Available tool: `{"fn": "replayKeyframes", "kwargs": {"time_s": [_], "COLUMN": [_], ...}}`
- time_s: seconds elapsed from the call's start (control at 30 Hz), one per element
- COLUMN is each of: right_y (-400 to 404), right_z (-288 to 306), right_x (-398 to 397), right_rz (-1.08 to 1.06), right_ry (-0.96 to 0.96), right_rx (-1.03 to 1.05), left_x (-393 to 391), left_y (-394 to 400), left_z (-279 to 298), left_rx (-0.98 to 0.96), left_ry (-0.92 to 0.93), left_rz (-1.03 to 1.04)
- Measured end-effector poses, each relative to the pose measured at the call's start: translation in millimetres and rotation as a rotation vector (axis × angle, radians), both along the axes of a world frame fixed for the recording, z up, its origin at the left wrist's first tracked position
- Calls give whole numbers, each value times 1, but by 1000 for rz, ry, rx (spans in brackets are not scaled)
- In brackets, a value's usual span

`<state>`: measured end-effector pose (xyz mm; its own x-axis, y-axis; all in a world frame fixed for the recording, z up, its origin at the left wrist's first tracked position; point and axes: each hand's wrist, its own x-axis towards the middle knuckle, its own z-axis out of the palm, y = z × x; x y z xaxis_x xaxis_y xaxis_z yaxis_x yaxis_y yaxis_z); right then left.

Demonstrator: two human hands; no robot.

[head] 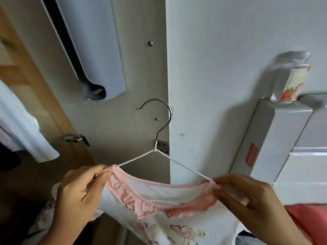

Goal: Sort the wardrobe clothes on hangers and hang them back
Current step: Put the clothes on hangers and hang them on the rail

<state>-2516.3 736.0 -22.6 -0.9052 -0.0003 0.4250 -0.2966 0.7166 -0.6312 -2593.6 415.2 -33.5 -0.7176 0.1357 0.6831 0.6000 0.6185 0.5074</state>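
Note:
A small white top (169, 216) with a pink ruffled neckline and a printed front hangs on a white wire hanger (156, 147) with a metal hook. The hanger's arms run inside the neckline. My left hand (77, 195) pinches the left edge of the pink collar where the hanger arm enters. On the other side my right hand (247, 197) pinches the right edge of the collar at the shoulder. The hook points up, free in the air in front of the wall corner.
A wooden wardrobe door (35, 96) with a metal hinge stands at left, with white cloth (23, 124) hanging inside. A grey box (270, 138) with a clear bottle (292, 78) on top sits at right. Red fabric (307, 221) lies at lower right.

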Motion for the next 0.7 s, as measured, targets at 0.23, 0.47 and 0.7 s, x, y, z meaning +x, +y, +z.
{"fn": "replayKeyframes", "kwargs": {"time_s": [0.23, 0.47, 0.7], "right_y": [-75, -163, -239], "right_z": [61, 127, 196], "right_x": [-56, -84, -99], "right_rz": [240, 354, 683], "right_ry": [337, 514, 440], "right_rx": [55, 62, 153], "left_x": [8, 22, 51], "left_y": [-91, -160, -222], "left_z": [71, 143, 190], "left_rx": [64, 112, 205], "left_ry": [227, 497, 431], "left_rz": [456, 652, 867]}}
